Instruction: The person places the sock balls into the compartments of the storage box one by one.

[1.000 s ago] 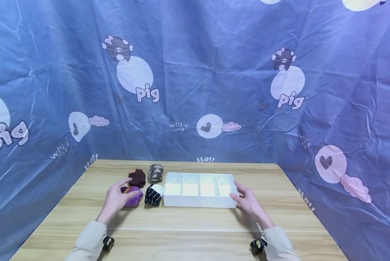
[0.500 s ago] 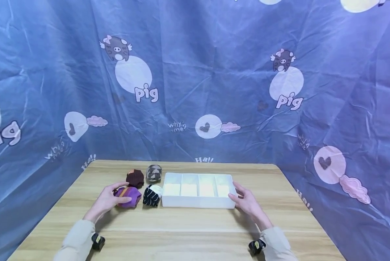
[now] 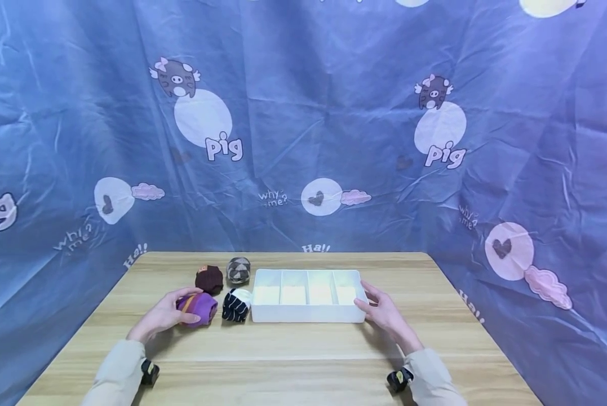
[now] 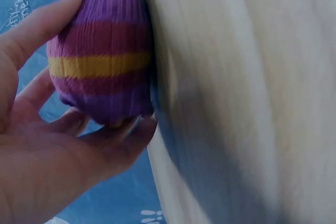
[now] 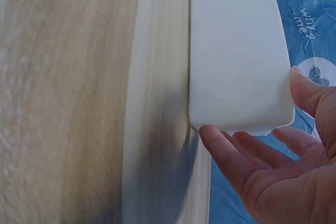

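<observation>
The left hand (image 3: 162,316) is curled round the purple sock ball (image 3: 198,308), judged soft, light and best gripped round its middle, on the tabletop (image 3: 293,361).

sock balls: 4 (image 3: 198,308) | white trays: 1 (image 3: 308,321), compartments: 4 | tables: 1 (image 3: 293,361)
</observation>
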Tool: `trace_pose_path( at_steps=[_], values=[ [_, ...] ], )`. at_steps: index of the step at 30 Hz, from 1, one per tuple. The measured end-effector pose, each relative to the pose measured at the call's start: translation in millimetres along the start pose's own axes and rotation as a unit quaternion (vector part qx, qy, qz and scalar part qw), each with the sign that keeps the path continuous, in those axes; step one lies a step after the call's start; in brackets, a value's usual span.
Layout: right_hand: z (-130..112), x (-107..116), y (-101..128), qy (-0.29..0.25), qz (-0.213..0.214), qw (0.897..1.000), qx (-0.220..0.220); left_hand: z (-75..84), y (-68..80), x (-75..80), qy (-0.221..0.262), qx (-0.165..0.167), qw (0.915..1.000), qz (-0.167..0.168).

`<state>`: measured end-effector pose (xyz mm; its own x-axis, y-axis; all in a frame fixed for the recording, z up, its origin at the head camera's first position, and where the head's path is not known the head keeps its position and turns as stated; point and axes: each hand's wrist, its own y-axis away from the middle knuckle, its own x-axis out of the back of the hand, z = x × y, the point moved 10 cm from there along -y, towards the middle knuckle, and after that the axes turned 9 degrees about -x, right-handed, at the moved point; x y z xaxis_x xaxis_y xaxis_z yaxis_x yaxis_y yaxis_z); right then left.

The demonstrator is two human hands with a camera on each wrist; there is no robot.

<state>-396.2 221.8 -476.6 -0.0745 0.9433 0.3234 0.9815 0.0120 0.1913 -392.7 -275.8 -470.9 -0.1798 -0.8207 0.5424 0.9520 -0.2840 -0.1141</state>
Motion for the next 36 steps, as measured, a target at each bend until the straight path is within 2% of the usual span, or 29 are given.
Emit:
trace_pose_path(
  at_steps=[3, 7, 19, 24, 27, 36],
  values=[
    [1, -1, 0, -0.010, -0.002, 1.000, -0.004, -1.1, 2.6, 0.6, -0.010, 0.010, 0.9998, -0.014],
    [-1, -3, 0, -0.013, -0.012, 1.000, 0.005, 2.6, 4.7, -0.2, -0.012, 0.005, 0.9994, -0.032],
    [2, -2, 1, -0.004, -0.004, 1.000, -0.006, 7.0, -0.2, -13.6, 0.026, -0.035, 0.9959, -0.079],
    [3, -3, 1, -0.006, -0.003, 1.000, -0.002, 5.4, -2.8, -11.9, 0.030, -0.024, 0.9978, -0.054],
    [3, -4, 1, -0.009, -0.005, 1.000, -0.002, 6.4, -4.6, -7.7, 0.016, -0.018, 0.9991, -0.036],
    [1, -2, 0, -0.019, -0.012, 1.000, 0.002, 20.9, -9.1, 6.3, 0.002, -0.038, 0.9993, 0.001]
  ],
)
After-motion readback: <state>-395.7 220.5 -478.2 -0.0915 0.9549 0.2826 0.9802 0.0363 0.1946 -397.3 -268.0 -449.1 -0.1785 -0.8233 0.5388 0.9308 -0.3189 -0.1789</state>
